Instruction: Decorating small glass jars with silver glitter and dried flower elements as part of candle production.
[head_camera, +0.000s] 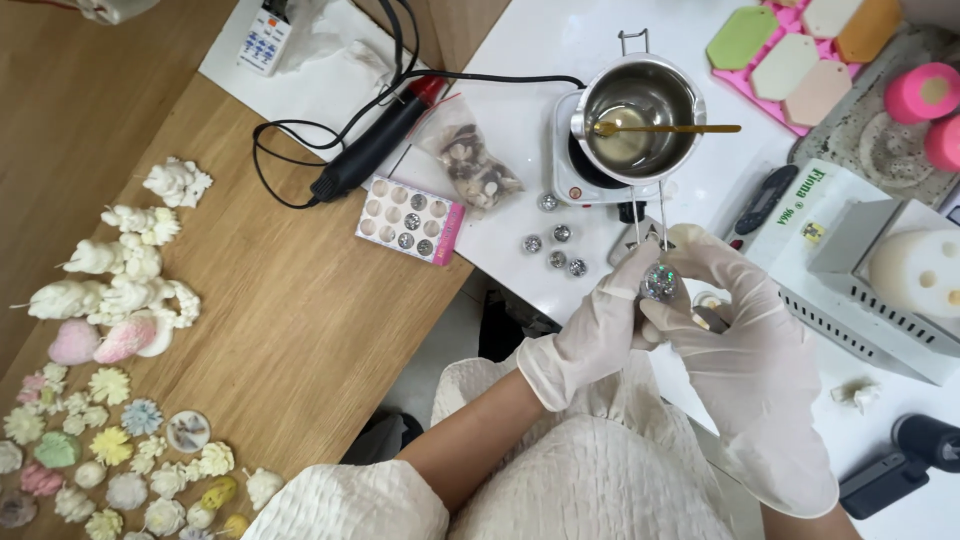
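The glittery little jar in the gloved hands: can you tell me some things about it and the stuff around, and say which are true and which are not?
1. Both hands wear white gloves. True: the left hand and right hand are both gloved.
2. The small round glitter-filled jar lies alone on the table. False: both hands hold it up between them.
3. A gold spoon rests across the round silver metal pot. True.
4. The silver pot sits on the wooden table. False: it stands on a small white hot plate on the white table.
5. The pale flower-shaped and shell-shaped wax pieces lie on the brown wooden table. True.
6. The pink mould tray is empty. False: it holds flat hexagon pieces.
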